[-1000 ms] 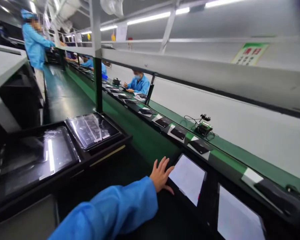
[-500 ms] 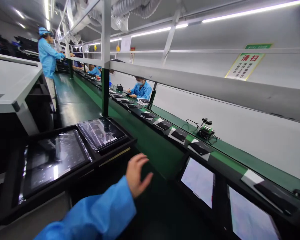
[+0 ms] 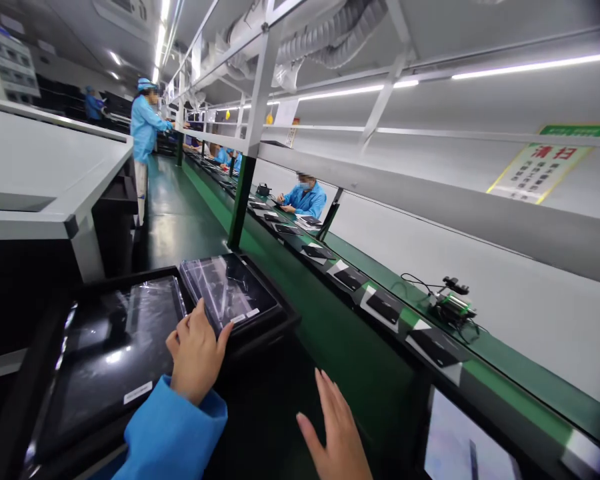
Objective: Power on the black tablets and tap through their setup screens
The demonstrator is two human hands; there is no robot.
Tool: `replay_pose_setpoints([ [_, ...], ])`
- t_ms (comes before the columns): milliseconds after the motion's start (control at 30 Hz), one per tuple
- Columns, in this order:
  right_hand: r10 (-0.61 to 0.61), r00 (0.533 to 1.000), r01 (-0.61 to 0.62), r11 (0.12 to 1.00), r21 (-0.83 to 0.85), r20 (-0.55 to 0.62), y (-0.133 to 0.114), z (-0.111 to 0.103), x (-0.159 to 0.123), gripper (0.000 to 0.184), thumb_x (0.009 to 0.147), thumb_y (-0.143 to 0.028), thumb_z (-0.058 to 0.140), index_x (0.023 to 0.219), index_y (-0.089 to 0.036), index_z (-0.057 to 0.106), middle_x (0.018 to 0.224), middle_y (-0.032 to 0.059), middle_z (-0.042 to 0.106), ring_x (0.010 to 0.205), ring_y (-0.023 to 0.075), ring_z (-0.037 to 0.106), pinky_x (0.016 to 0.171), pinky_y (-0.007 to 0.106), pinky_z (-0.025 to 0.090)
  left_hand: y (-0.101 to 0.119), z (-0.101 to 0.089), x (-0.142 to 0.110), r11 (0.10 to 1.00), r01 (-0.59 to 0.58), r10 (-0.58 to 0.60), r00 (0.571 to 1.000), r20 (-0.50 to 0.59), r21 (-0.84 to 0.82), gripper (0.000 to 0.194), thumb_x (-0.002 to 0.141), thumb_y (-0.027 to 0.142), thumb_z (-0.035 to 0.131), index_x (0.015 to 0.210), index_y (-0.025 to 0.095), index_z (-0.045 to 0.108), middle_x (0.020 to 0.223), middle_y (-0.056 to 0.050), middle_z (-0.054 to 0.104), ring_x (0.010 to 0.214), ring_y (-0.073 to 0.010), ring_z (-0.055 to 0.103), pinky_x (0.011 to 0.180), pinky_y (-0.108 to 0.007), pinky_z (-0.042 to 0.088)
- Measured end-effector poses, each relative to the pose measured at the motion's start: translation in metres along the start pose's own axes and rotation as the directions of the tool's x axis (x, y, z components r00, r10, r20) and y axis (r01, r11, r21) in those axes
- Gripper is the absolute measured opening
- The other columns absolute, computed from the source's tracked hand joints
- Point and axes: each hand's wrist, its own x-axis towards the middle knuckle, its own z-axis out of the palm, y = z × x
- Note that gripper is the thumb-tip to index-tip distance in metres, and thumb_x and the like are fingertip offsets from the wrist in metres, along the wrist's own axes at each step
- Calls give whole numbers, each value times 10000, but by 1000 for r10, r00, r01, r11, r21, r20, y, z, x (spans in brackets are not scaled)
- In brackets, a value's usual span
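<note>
My left hand (image 3: 196,352), in a blue sleeve, rests with fingers spread on the near edge of a film-wrapped dark tablet (image 3: 230,289) lying in a black tray. A second wrapped tablet (image 3: 111,353) lies just left of it, partly under my wrist. My right hand (image 3: 336,430) hovers open, fingers stretched, above the dark worktop at the bottom of the view and touches nothing.
A green conveyor belt (image 3: 330,320) runs away to the left, carrying several black devices on white sheets. A lit white screen (image 3: 460,447) sits at lower right. A small wired fixture (image 3: 450,307) stands on the belt's far side. Blue-coated workers (image 3: 305,197) sit and stand further along.
The view swung left and up. My left hand moved from the lit screen on the right across to the wrapped tablet. My right hand has come into view.
</note>
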Motion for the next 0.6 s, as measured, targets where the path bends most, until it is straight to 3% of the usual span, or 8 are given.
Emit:
replay_pose_setpoints([
  [100,72,997,-72,984,165,4,-31,-2,57,673,908,-594,319,1455,-218,211,1476,1,247,1366,231,215,1097,439,317,0,0,-4,992,-106,105,994,7,76,582,955,405,167,1269,-27,400,1387,-224,331,1177,-399,360,853,-479,379],
  [200,79,995,-60,965,257,-64,-56,7,108,653,904,-557,327,1432,-176,276,1435,35,336,1328,199,296,1095,385,311,0,-2,-6,998,-63,63,998,21,22,574,957,415,171,1356,17,282,1338,-227,380,1193,-381,365,866,-482,373],
  [300,151,983,-124,967,222,-107,-75,17,148,637,865,-490,433,1346,-73,415,1320,149,461,1261,310,354,1075,532,222,2,-3,-6,999,-27,27,999,24,-21,544,956,412,195,1398,94,212,1304,-218,412,1155,-362,411,852,-486,376],
  [400,246,960,-216,955,204,-137,-89,21,171,556,835,-492,500,1167,-51,566,1197,206,531,1184,398,381,996,656,152,5,-1,-6,994,7,-10,999,-34,-107,513,953,400,224,1385,125,239,1274,-204,443,1135,-352,433,836,-484,388],
  [500,330,932,-290,926,243,-146,-98,18,177,457,784,-477,595,1024,-88,595,1129,191,565,1162,391,404,988,663,110,5,4,-6,970,52,-78,992,-101,-238,487,951,351,258,1395,158,216,1228,-182,481,1154,-350,429,811,-489,403],
  [600,397,909,-340,884,321,-128,-107,10,178,429,745,-420,657,1004,-98,542,1053,175,601,1096,364,484,996,646,108,-3,13,-9,946,89,-133,983,-124,-311,485,947,366,279,1401,205,225,1206,-148,504,1106,-340,471,783,-498,418],
])
